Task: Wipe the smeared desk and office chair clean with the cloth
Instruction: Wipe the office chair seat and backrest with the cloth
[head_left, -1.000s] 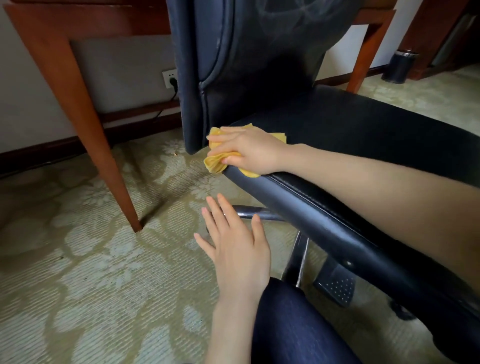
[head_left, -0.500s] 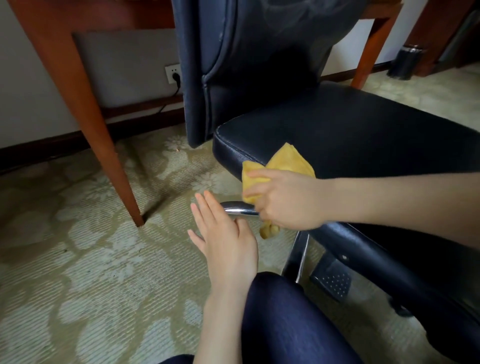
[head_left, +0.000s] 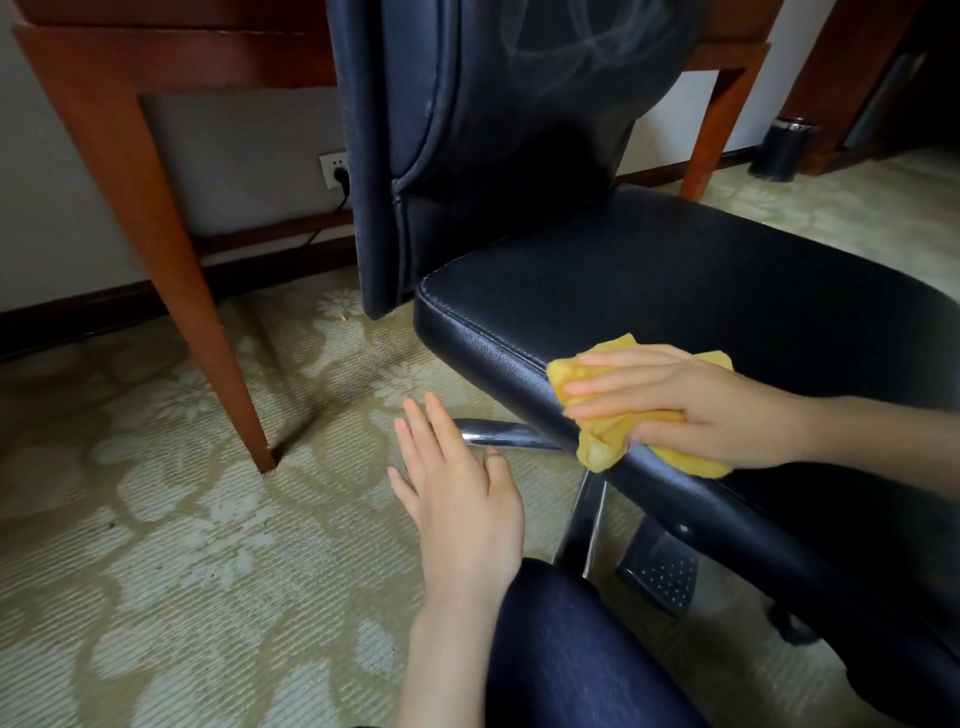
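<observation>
Head view: looks down at a black office chair (head_left: 675, 291) on a pale patterned carpet (head_left: 156, 571).
Right hand (head_left: 691, 405): lies across the near left edge of the chair seat, fingers stretched over a yellow cloth (head_left: 597, 452) and thumb tucked under, gripping it against the seat rim.
Cloth: bunched under the palm; one fold peeks out behind the fingers on the seat top, and another hangs over the rim toward the chair base.
Left hand (head_left: 462, 499): holds nothing, fingers straight and close together, palm down above the carpet just beside the chrome base leg (head_left: 509, 434); I cannot tell whether it touches the leg.
Backrest (head_left: 493, 156): upright behind the seat, with faint swirled smears near its top.
Surface (head_left: 171, 234): reddish wood, standing behind the chair; only its legs and lower frame show.
Wall socket (head_left: 335, 169): behind the backrest's left edge, with a black plug in it.
Knee (head_left: 566, 649): in dark fabric, at the bottom, beside the left forearm.
Bin (head_left: 782, 150): dark, on the floor at far right.
</observation>
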